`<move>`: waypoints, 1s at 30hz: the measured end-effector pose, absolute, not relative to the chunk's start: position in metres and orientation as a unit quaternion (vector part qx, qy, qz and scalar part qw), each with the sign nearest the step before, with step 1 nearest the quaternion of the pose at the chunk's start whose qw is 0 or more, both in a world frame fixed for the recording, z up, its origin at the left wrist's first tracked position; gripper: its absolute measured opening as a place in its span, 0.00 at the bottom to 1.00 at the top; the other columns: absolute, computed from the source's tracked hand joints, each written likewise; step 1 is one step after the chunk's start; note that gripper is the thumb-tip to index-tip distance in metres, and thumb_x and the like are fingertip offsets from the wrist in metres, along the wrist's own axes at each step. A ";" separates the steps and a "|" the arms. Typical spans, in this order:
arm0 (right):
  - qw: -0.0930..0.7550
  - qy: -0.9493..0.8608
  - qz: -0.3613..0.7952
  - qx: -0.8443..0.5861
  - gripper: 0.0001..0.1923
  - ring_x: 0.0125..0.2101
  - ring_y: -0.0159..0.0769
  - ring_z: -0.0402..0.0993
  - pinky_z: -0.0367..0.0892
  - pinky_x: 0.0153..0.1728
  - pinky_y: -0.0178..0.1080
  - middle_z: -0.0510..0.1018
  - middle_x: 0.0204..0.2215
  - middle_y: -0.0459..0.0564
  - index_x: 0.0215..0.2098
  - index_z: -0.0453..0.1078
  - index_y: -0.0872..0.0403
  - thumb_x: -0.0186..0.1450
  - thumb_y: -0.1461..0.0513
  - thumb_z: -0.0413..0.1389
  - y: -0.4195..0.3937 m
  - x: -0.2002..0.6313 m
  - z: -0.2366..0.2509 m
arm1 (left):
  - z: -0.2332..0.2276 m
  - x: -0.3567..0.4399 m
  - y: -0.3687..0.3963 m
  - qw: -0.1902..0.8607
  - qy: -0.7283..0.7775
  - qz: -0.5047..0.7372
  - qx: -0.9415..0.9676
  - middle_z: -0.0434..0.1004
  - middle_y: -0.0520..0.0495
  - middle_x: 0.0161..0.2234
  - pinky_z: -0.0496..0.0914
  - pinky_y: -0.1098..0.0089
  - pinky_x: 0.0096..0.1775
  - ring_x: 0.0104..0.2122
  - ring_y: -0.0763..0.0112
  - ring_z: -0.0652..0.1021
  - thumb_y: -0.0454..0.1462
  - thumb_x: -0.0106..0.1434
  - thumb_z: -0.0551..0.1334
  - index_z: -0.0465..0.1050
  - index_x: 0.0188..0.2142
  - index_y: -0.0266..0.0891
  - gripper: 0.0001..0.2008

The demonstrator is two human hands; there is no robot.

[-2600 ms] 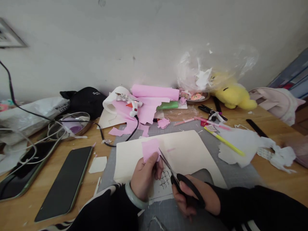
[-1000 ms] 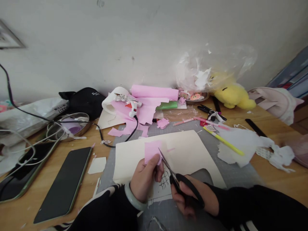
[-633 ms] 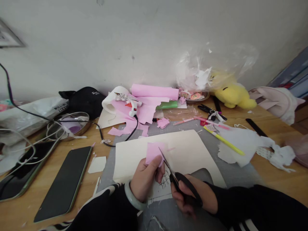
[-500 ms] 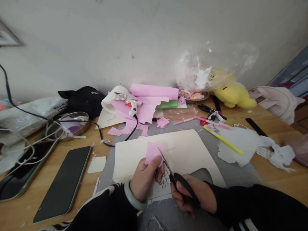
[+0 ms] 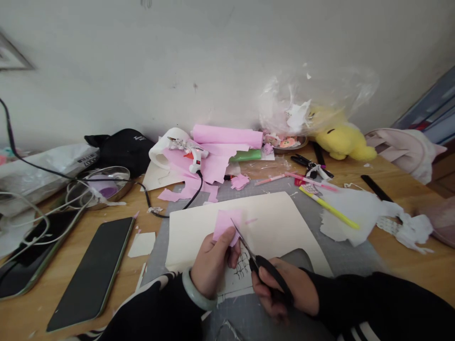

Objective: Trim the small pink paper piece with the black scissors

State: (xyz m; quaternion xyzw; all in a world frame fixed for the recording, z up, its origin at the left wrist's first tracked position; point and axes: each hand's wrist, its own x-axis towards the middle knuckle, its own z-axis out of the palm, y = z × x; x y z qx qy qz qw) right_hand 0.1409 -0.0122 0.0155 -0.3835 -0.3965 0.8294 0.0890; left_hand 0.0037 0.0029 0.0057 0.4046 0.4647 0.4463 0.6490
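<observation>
Between the thumb and fingers of my left hand [image 5: 215,260] is a small square of pink paper [image 5: 225,220], held above a cream sheet [image 5: 270,213]. My right hand [image 5: 280,286] grips black-handled scissors [image 5: 272,274], fingers through the loops. Their blades point up and left, lying across the right part of the pink square close to my left thumb. Dark line drawings mark the lower part of the sheet. A grey cutting mat [image 5: 351,255] lies underneath. A dark grey rounded object [image 5: 298,258] sits on the sheet, partly behind my right wrist.
A glue gun [image 5: 195,161] with a black cord rests on pink paper scraps [image 5: 192,189] behind the sheet. A pink roll [image 5: 227,136] lies at the wall. Phones [image 5: 92,272] are at left. A yellow marker [image 5: 330,208], pliers [image 5: 305,163] and a yellow plush toy [image 5: 344,139] are at right.
The view has shifted very slightly. Both hands, the pink paper and the scissors keep almost the same positions, with the blades still across the paper.
</observation>
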 end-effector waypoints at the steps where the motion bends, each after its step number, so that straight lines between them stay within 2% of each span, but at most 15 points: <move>1: 0.086 -0.396 0.833 -0.377 0.31 0.05 0.20 0.52 0.52 0.04 0.25 0.56 0.03 0.38 0.13 0.50 0.56 0.35 0.37 0.46 -0.012 0.141 0.018 | 0.006 0.003 0.003 0.649 0.464 0.446 0.405 0.56 0.55 0.08 0.54 0.74 0.20 0.13 0.77 0.60 0.43 0.56 0.49 0.61 0.13 0.36 0.19; 7: 0.081 -0.393 0.837 -0.373 0.33 0.06 0.21 0.53 0.51 0.04 0.25 0.56 0.04 0.39 0.14 0.51 0.56 0.32 0.35 0.46 -0.012 0.142 0.021 | 0.007 0.004 0.002 0.648 0.464 0.468 0.381 0.56 0.55 0.08 0.54 0.74 0.20 0.13 0.78 0.59 0.43 0.55 0.50 0.62 0.14 0.36 0.18; 16: 0.124 -0.379 0.863 -0.310 0.30 0.06 0.20 0.54 0.52 0.04 0.24 0.57 0.04 0.38 0.15 0.51 0.57 0.38 0.38 0.48 -0.014 0.143 0.009 | 0.004 0.002 0.002 0.658 0.441 0.450 0.412 0.57 0.55 0.07 0.55 0.74 0.20 0.12 0.78 0.60 0.42 0.55 0.51 0.62 0.13 0.36 0.19; 22: 0.098 -0.372 0.849 -0.362 0.32 0.06 0.20 0.53 0.53 0.05 0.25 0.55 0.03 0.37 0.13 0.50 0.57 0.33 0.37 0.49 -0.011 0.140 0.013 | 0.004 0.002 0.002 0.660 0.444 0.438 0.420 0.56 0.55 0.07 0.55 0.74 0.19 0.11 0.78 0.60 0.43 0.55 0.50 0.62 0.12 0.36 0.20; 25: 0.118 -0.369 0.854 -0.348 0.30 0.06 0.20 0.54 0.53 0.05 0.25 0.55 0.04 0.37 0.14 0.50 0.56 0.35 0.39 0.50 -0.011 0.140 0.013 | 0.003 0.002 0.002 0.658 0.445 0.439 0.419 0.56 0.55 0.07 0.55 0.74 0.19 0.11 0.78 0.60 0.42 0.55 0.50 0.62 0.12 0.36 0.19; 30: 0.104 -0.396 0.835 -0.366 0.30 0.06 0.22 0.54 0.51 0.04 0.25 0.55 0.03 0.38 0.14 0.51 0.56 0.38 0.38 0.47 -0.013 0.141 0.009 | 0.003 0.002 0.002 0.652 0.449 0.446 0.417 0.56 0.55 0.07 0.55 0.74 0.19 0.12 0.78 0.60 0.42 0.55 0.50 0.62 0.13 0.36 0.19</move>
